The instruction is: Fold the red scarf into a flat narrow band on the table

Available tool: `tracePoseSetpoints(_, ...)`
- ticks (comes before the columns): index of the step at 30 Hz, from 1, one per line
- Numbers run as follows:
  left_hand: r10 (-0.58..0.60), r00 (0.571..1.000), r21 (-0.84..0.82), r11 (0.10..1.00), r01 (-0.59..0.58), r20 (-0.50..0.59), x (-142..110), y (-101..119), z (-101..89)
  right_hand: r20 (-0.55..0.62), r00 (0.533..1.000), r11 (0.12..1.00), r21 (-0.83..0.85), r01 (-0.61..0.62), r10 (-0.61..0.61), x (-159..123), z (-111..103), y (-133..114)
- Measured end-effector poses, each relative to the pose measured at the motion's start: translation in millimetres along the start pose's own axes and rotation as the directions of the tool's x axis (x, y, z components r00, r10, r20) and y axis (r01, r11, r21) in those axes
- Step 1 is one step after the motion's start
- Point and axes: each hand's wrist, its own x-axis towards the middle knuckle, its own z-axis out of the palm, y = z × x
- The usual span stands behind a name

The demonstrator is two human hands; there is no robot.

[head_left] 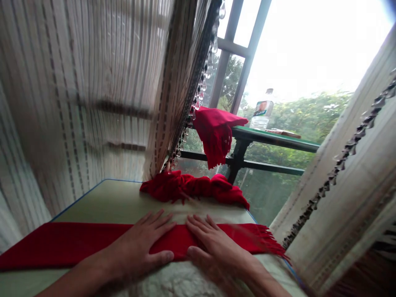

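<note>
A long red fringed scarf (62, 243) lies flat across the pale green table (111, 202), its fringe at the right end. My left hand (139, 247) rests flat on the scarf's middle, fingers spread and open. My right hand (213, 243) lies flat beside it on the same scarf, fingers stretched out. A second red scarf (192, 187) is bunched up at the table's far edge. A third red scarf (216, 132) hangs over the window rail (278, 140).
A striped cream curtain (93, 95) with bead trim hangs at the left and another curtain (349, 181) at the right. A plastic water bottle (262, 111) stands on the green rail by the window. Trees show outside.
</note>
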Motion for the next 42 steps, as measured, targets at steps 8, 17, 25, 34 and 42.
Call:
tracePoseSetpoints(8, 0.033, 0.999, -0.006, 0.999, -0.033, -0.023, 2.2, -4.1, 3.2, -0.002, 1.000, 1.000, -0.008, 0.022, -0.022, 3.8, 6.3, -2.9)
tracePoseSetpoints(17, 0.013, 1.000, -0.022, 1.000, -0.013, 0.011, 0.8, 0.6, -1.2, -0.001, 1.000, 1.000, -0.006, -0.012, 0.012, 2.5, 1.8, -9.0)
tracePoseSetpoints(25, -0.017, 0.999, -0.039, 0.999, 0.016, -0.036, 6.3, 0.2, 5.7, -0.054, 0.998, 0.998, -0.039, -0.046, 0.044, 10.6, 13.2, -13.6)
tracePoseSetpoints(34, 0.024, 0.998, -0.038, 0.999, -0.026, -0.053, 5.3, -2.0, 6.7, -0.065, 0.998, 0.999, -0.027, -0.019, 0.017, 6.1, 13.2, -8.9)
tracePoseSetpoints(42, 0.029, 0.998, -0.025, 0.999, -0.031, -0.062, 4.4, -2.9, 7.5, -0.033, 0.999, 0.999, -0.028, -0.038, 0.037, 6.7, 10.7, -14.0)
